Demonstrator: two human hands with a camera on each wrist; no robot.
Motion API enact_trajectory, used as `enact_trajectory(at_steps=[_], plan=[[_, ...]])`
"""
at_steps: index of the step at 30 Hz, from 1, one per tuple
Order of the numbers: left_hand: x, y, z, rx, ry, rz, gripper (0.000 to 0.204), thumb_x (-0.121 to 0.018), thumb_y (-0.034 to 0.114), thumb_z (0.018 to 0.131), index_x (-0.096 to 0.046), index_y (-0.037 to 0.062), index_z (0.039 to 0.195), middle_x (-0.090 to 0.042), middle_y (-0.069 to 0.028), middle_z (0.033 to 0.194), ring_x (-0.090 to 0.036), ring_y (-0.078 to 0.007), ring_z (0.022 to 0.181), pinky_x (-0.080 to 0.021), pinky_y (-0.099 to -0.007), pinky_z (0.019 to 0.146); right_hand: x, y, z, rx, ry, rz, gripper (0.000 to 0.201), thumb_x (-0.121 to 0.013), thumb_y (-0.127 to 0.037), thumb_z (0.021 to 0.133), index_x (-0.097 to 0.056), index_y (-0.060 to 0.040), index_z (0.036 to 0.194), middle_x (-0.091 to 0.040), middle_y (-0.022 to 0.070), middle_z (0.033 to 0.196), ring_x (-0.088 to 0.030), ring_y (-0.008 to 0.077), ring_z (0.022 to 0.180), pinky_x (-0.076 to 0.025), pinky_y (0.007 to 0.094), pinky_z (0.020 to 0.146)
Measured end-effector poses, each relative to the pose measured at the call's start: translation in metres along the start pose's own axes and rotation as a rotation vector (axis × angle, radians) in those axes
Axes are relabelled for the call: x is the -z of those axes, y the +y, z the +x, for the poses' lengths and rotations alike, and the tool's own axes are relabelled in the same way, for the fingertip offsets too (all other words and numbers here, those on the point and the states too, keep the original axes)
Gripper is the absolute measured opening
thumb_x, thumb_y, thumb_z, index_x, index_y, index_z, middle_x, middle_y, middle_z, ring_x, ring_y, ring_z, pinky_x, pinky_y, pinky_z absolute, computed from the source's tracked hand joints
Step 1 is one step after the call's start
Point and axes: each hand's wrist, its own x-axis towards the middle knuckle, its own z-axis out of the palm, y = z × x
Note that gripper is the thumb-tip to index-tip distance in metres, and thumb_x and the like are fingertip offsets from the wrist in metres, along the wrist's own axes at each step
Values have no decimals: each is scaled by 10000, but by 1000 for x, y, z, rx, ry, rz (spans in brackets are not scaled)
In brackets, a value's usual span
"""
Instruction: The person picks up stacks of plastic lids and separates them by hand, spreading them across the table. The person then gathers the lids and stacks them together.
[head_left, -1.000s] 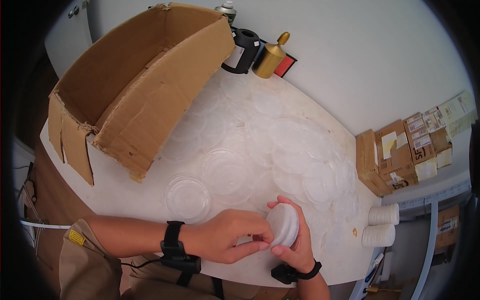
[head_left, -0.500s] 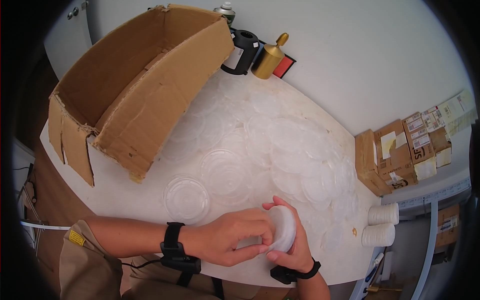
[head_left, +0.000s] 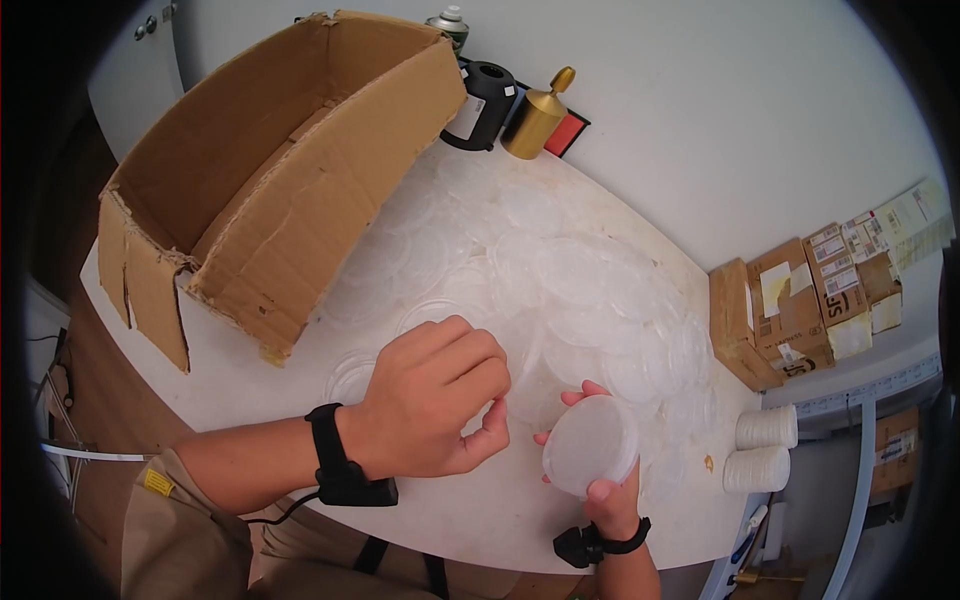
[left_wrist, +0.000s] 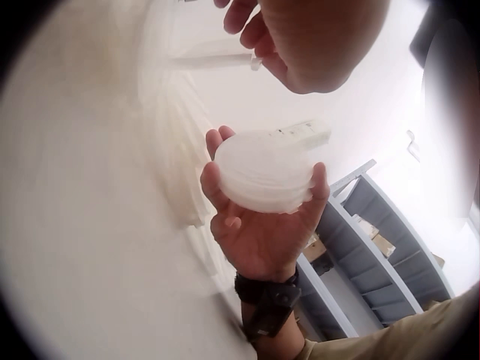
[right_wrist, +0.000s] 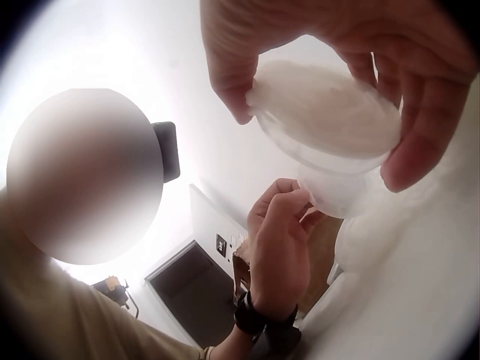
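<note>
My right hand (head_left: 612,495) grips a short stack of round translucent plastic lids (head_left: 592,445) by its edge, the flat face turned up toward the head camera. In the right wrist view, the stack (right_wrist: 322,120) is held between thumb and fingers. My left hand (head_left: 430,395) is to the left of the stack, pinching a single thin lid (right_wrist: 337,195) between thumb and fingertips. The left wrist view shows that lid nearly edge-on (left_wrist: 214,61), apart from the stack. Many loose lids (head_left: 600,300) lie spread over the white table beyond both hands.
A large open cardboard box (head_left: 290,200) stands at the back left. A black canister (head_left: 480,105) and a gold container (head_left: 537,122) are at the wall. Two stacks of white lids (head_left: 757,470) stand at the right edge, near taped cartons (head_left: 790,300).
My left hand has moved away from the stack, up and left, with one lid in its fingers. The right hand has tilted the stack so its flat face shows.
</note>
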Motion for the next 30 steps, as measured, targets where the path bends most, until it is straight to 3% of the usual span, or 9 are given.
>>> enact_trajectory(at_steps=[4, 7, 9, 13, 16, 18, 21, 26, 30], plan=[[2, 3, 2, 37, -94, 90, 220, -698, -5, 628, -582, 72, 798, -593, -54, 815, -565, -253, 731, -438, -346, 590, -6, -4, 1, -56, -28, -20, 1083, -854, -348, 732, -246, -15, 1563, -425, 158, 1476, -545, 277, 1274, -487, 465, 1043], [-5, 4, -3, -31, -74, -64, 215, -723, 25, 645, -601, 65, 817, -624, -57, 830, -587, -250, 748, -475, -333, 598, -6, 2, 2, -33, -81, -41, 1061, -851, -291, 747, -238, -30, 1573, -425, 150, 1474, -481, 271, 1336, -444, 437, 1070], [-12, 7, -8, -147, -17, -216, 221, -746, 107, 724, -610, 43, 886, -589, -82, 839, -577, -261, 775, -487, -337, 627, -5, 4, 2, -12, -84, -88, 1065, -855, -286, 747, -236, -29, 1574, -422, 146, 1479, -465, 266, 1346, -418, 431, 1088], [-13, 12, -18, -116, -33, -293, 210, -757, 91, 695, -635, 56, 863, -683, -71, 922, -632, -248, 820, -548, -325, 665, -2, 8, 1, -6, -90, -173, 1076, -862, -292, 748, -231, -33, 1580, -417, 146, 1492, -423, 253, 1370, -352, 416, 1131], [-9, 17, -15, -76, -122, -305, 222, -778, 101, 705, -635, 66, 872, -665, -61, 917, -617, -248, 791, -528, -332, 643, -5, 6, 3, 20, -88, -189, 1089, -871, -283, 742, -227, -29, 1582, -416, 158, 1496, -434, 250, 1360, -361, 407, 1123], [-11, 18, -17, -98, -205, -345, 224, -771, 145, 794, -607, 60, 921, -571, -63, 862, -566, -243, 766, -481, -353, 622, -7, 5, 2, 26, -87, -194, 1096, -875, -277, 738, -224, -26, 1583, -417, 161, 1496, -439, 250, 1356, -363, 404, 1121], [-21, 16, -24, -92, -239, -405, 246, -817, 161, 763, -631, 88, 906, -608, -44, 891, -573, -248, 732, -477, -348, 609, -9, 6, 1, 35, -87, -216, 1115, -886, -271, 727, -219, -22, 1585, -418, 166, 1494, -449, 248, 1348, -365, 399, 1119], [-26, 17, -27, -66, -259, -475, 185, -780, 104, 798, -628, 86, 903, -608, -43, 867, -583, -252, 742, -480, -352, 612, -4, 8, 2, 65, -93, -272, 1130, -897, -280, 714, -224, -19, 1584, -431, 170, 1484, -452, 246, 1346, -373, 395, 1112], [-25, 17, -26, -14, -237, -524, 170, -764, 42, 799, -627, 82, 892, -625, -47, 840, -605, -257, 735, -488, -349, 612, -2, 6, 2, 83, -66, -315, 1120, -891, -320, 707, -250, -15, 1573, -453, 168, 1462, -531, 236, 1256, -433, 382, 1048]])
